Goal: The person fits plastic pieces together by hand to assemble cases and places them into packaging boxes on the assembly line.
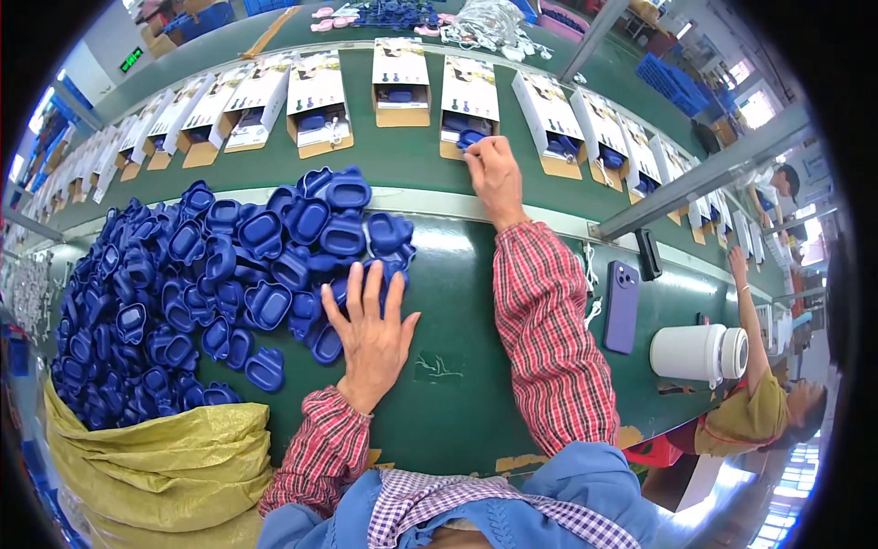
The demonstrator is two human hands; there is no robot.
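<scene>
My right hand (495,176) reaches to the open front end of a white printed carton (470,90), its fingers pinched on a small dark blue plastic shell (470,137). The shell is at the carton's opening, partly covered by my fingertips. My left hand (371,337) lies with fingers spread at the right edge of a large heap of blue plastic shells (265,233), its fingertips touching the nearest ones. These shells are rounded, with a recessed oblong middle. One loose shell (265,368) lies at the front of the heap.
A row of similar open cartons (401,78) stretches left and right along the green belt. A yellow sack (165,457) sits by the heap. Right lie a purple phone (622,307), white cables (591,274) and a white jar (686,353). Metal posts rise nearby; a co-worker's arm (752,329) reaches in.
</scene>
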